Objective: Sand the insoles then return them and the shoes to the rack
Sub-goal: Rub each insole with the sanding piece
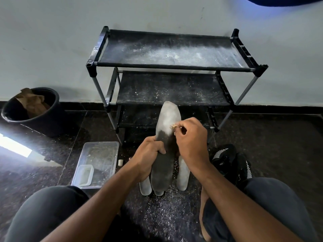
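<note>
Nearest, our left hand point(150, 154) grips the insole point(166, 145) at mid-length, steadying it toe-up for sanding, other insoles point(182, 175) lying beneath on the floor. Our right hand point(190, 140) pinches a sandpaper scrap point(173, 127) against its right edge; shoes point(230, 161) wait just right, rack point(167, 67) beyond.

Upright grey insole point(167, 133), half whitened

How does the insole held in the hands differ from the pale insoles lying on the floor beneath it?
The held insole is raised and gripped by the left hand; the floor insoles lie flat, untouched. The held insole is dark at the heel half and pale grey toward the toe, while the floor insoles look pale all over. Both share the same long insole shape.
</note>
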Available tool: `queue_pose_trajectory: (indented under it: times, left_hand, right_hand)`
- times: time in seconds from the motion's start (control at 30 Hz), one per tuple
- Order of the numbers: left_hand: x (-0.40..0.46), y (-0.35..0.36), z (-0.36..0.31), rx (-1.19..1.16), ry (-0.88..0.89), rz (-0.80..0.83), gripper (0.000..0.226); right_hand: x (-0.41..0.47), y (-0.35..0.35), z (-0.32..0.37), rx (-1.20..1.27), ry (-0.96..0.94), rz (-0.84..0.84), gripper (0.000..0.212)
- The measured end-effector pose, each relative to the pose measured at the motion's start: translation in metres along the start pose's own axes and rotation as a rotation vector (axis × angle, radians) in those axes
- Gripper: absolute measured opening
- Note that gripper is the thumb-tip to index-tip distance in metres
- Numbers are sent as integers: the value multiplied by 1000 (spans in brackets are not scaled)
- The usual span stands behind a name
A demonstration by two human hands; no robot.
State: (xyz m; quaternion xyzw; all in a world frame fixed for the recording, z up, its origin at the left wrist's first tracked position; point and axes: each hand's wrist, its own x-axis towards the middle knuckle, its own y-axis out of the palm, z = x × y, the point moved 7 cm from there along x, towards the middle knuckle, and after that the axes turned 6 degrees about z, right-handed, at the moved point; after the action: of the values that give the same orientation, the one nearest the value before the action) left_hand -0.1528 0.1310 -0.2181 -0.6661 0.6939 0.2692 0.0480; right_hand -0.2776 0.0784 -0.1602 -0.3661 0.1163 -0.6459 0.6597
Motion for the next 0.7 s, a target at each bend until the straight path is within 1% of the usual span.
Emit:
queue_pose_trajectory:
  times: [0.1,0.23,0.27,0.3,0.37,0.4,0.47,0.7]
  left_hand:
    - [-2,-1,-2,-15,10,-15,26]
    - [0,-9,-6,-148,5,-2,24]
    - [1,-12,-6,-176,-11,-2,24]
    - [3,-16,-5,-195,-23,-19,31]
    - [5,-22,-5,-200,-2,-82,47]
    - [6,-23,-6,-177,25,-106,49]
    - [5,-22,-9,-122,66,-136,47]
    - [3,-18,-10,-106,79,-141,42]
  right_hand:
    - [-4,5,4,25,-23,60,3]
    - [-18,24,19,113,-91,261,5]
    - [-20,27,21,131,-96,299,5]
    - [-20,28,23,136,-107,316,4]
    - [-21,30,25,117,-138,319,4]
    - [-21,31,25,96,-148,313,4]
    - [-21,32,23,50,-159,288,4]
    - [-18,22,16,-5,-150,153,5]
